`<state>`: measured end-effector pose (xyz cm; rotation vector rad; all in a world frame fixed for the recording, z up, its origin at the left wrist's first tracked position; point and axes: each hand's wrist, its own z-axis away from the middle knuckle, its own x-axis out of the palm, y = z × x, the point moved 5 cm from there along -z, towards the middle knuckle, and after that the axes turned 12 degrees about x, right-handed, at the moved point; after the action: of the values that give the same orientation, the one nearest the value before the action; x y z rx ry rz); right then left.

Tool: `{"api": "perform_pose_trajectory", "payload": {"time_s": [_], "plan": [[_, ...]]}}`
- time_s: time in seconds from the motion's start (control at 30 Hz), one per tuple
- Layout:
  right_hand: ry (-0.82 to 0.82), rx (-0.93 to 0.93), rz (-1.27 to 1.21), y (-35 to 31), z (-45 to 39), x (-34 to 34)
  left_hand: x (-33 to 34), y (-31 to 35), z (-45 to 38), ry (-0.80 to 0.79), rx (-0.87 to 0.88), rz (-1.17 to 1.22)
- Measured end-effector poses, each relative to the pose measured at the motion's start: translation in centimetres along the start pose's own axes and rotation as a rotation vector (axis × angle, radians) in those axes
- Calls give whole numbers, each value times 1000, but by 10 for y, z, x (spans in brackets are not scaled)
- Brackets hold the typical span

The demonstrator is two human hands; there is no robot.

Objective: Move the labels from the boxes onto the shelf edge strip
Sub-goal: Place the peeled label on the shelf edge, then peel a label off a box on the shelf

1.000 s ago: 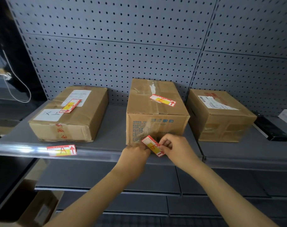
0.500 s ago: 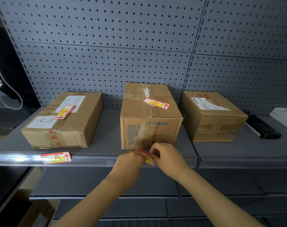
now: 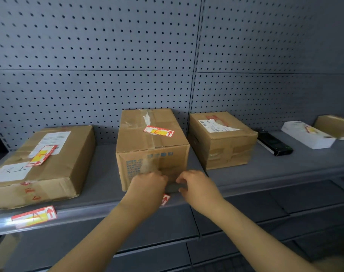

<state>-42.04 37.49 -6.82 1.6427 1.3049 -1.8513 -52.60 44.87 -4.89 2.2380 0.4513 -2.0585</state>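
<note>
**Label seating at the shelf edge strip: risks and condition**

**Risks.** The label being seated (image 3: 165, 199) is mostly hidden under the left hand (image 3: 147, 188); only its right end, white with a red arrow, shows at the 4 o'clock side of that hand. Judged from this, the label may sit crooked or only partly caught in the shelf edge strip (image 3: 100, 213), because the hand covers it while pressing. If the left hand lifts early, the free end could spring out. Either forearm could also nudge the middle box (image 3: 153, 152), which stands just behind both hands.

**Hand state.** The left hand is curled, knuckles up, pressing down on the label; whether its fingers pinch the label cannot be told. The right hand (image 3: 196, 188) is loosely curled, fingers apart, holding nothing visible.

**Labels.** Small rectangles, white with a red border, yellow patch and red arrow. One sits in the strip at 8 o'clock (image 3: 34, 215). One lies on the middle box top (image 3: 158, 131); one on the left box (image 3: 42, 155) at 9 o'clock. Both remain to be moved.
</note>
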Motion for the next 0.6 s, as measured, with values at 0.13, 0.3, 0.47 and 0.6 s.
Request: {"api": "perform_pose_trajectory", "payload": {"time_s": [0.13, 0.3, 0.47, 0.6], "plan": [[53, 123, 34, 28, 17, -32, -11, 31, -31, 25, 152, 192], [139, 273, 120, 80, 41, -78, -25, 76, -81, 53, 285, 248], [214, 402, 151, 149, 72, -120, -39, 144, -128, 69, 371, 200], [247, 481, 130, 209, 96, -147, -44, 203, -165, 86, 428, 144]]}}
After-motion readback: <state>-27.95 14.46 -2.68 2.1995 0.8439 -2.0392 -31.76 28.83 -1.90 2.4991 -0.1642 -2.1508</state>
